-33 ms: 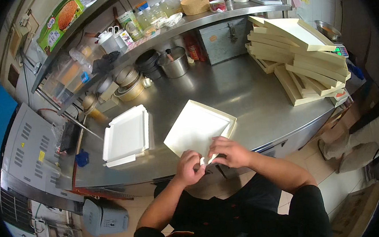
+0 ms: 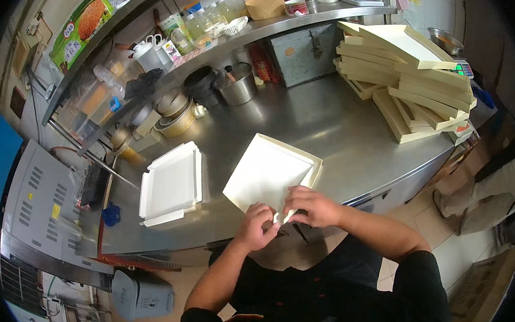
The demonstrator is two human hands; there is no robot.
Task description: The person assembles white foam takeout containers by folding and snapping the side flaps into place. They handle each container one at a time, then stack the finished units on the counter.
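Note:
A shallow cream cardboard box (image 2: 262, 171) with a white inside lies in front of me at the counter's near edge, one corner toward me. My left hand (image 2: 257, 227) pinches the side flap at that near corner. Against it, my right hand (image 2: 313, 206) is closed on the adjoining edge, thumb and fingertips at the same corner. A small bit of white card shows between the two hands; the fingers hide most of the fold. The far walls of the box stand up. To the left lie white, partly flat box blanks (image 2: 171, 183) with creased flaps.
A tall, uneven stack of folded cream boxes (image 2: 408, 82) fills the right end of the steel counter (image 2: 320, 116). Pots (image 2: 234, 85) and a grey metal chest (image 2: 306, 54) stand at the back under a laden shelf (image 2: 331, 15). A grey bin (image 2: 142, 294) stands below left.
My fingertips have drawn slightly closer together at the near corner, and less of the white card shows between them. The box has barely shifted.

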